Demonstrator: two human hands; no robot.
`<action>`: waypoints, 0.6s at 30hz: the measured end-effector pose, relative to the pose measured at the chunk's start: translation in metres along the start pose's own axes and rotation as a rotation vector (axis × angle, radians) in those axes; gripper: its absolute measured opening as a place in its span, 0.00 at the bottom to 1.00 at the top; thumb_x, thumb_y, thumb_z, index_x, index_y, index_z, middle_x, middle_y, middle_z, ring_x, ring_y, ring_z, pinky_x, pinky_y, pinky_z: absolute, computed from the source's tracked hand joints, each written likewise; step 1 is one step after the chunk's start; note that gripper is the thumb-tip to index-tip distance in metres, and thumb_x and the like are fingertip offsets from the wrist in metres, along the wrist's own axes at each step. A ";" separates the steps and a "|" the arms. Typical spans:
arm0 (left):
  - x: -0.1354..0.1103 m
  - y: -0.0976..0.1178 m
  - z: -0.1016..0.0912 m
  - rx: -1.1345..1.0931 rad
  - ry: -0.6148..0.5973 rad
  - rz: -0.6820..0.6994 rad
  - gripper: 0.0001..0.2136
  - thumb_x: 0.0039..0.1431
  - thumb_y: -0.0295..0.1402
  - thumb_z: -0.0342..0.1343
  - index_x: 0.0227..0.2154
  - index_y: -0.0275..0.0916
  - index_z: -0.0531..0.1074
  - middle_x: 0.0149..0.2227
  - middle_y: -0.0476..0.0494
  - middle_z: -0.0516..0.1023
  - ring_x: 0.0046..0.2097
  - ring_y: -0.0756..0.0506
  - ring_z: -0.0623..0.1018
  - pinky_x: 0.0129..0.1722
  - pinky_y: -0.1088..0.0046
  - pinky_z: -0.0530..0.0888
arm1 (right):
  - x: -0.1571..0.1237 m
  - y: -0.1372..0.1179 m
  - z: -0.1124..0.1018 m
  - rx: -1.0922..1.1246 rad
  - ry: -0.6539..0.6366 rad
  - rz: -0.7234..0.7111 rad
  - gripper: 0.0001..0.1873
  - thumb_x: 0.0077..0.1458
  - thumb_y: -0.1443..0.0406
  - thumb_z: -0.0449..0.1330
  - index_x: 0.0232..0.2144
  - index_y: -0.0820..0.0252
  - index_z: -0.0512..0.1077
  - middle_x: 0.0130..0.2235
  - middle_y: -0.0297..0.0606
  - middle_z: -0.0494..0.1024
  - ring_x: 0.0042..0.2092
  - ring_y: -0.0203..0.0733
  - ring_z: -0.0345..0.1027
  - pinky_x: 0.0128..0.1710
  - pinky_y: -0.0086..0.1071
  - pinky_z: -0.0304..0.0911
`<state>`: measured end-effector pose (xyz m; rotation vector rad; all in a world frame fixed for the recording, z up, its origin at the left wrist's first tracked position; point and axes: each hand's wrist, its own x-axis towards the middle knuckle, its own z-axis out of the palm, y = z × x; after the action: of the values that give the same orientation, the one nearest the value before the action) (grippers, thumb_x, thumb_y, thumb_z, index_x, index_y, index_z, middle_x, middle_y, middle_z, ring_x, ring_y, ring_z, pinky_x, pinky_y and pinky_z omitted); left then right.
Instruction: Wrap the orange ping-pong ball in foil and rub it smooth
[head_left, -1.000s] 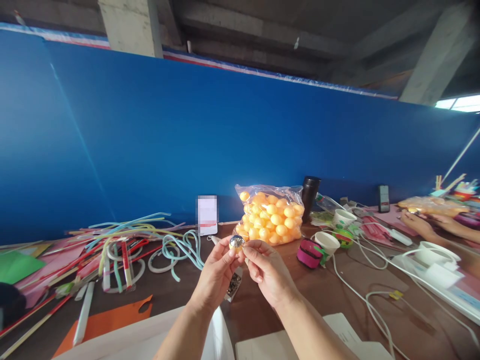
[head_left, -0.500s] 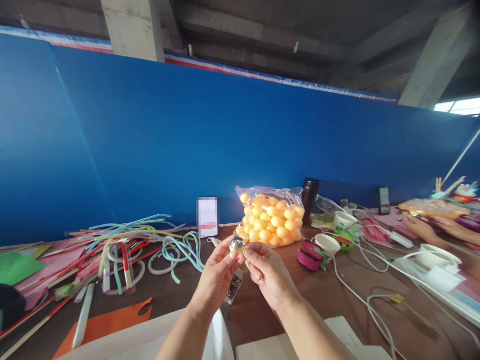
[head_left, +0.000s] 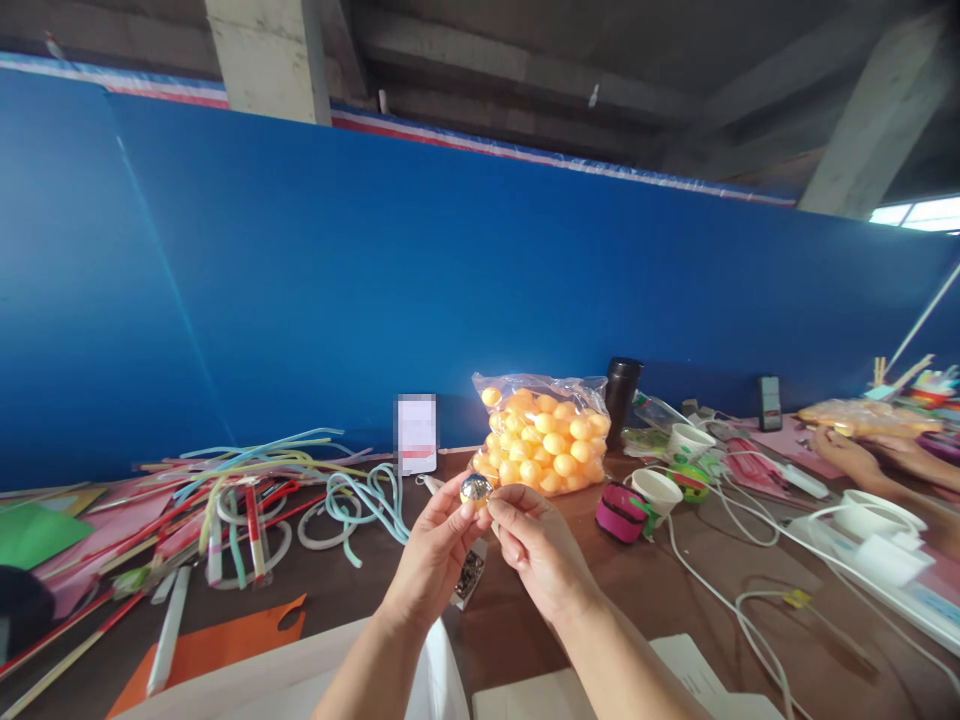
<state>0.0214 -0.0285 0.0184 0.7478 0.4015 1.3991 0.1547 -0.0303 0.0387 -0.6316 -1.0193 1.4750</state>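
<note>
While a co-worker's hand [head_left: 847,452] lies on the far right of the cluttered table [head_left: 675,600], the head camera shows a person raising a small silver ball [head_left: 475,489] at chest height between both hands. The left hand [head_left: 435,555] closes on the ball from below and from the left, thumb and fingertips wrapped around its lower half. The right hand [head_left: 536,550] meets it from the right, thumb and forefinger pinched shut against its lower right edge. The ball sits at the very top of the two grips, clear of the table, its shiny face turned to the camera. Being round, it has no long axis. Both hands touch it, and the left carries more of it.

Just behind the ball stands a clear bag of orange balls [head_left: 544,435], close but apart from the fingers. A small packet [head_left: 469,575] lies on the table under the hands. To the right are a pink pouch [head_left: 619,510], a paper cup [head_left: 655,488], a black flask [head_left: 621,395] and white cables [head_left: 720,590]. To the left sprawl coloured tubes [head_left: 300,480] and an orange paper sheet [head_left: 217,640], with a blue wall [head_left: 375,280] behind.
</note>
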 end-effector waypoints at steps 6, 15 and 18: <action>-0.001 0.001 0.002 0.009 0.004 0.007 0.17 0.55 0.29 0.62 0.49 0.40 0.74 0.48 0.42 0.77 0.42 0.49 0.77 0.48 0.72 0.72 | -0.001 -0.001 0.001 -0.002 0.004 -0.003 0.08 0.50 0.63 0.69 0.29 0.60 0.74 0.24 0.31 0.76 0.17 0.23 0.50 0.16 0.23 0.38; -0.001 0.001 0.002 0.023 0.006 0.013 0.16 0.55 0.30 0.61 0.48 0.41 0.74 0.48 0.43 0.77 0.43 0.49 0.77 0.48 0.71 0.72 | 0.000 0.000 0.001 -0.001 0.005 -0.006 0.08 0.50 0.63 0.69 0.29 0.60 0.74 0.25 0.32 0.77 0.16 0.23 0.50 0.16 0.23 0.39; 0.000 0.002 0.002 0.029 0.007 0.017 0.16 0.55 0.30 0.62 0.48 0.41 0.75 0.48 0.43 0.77 0.44 0.48 0.77 0.48 0.71 0.72 | 0.000 0.000 0.002 -0.001 0.006 -0.006 0.09 0.50 0.63 0.69 0.29 0.60 0.73 0.25 0.32 0.78 0.16 0.23 0.50 0.16 0.23 0.39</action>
<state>0.0216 -0.0294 0.0211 0.7715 0.4225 1.4143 0.1534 -0.0306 0.0397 -0.6326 -1.0165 1.4667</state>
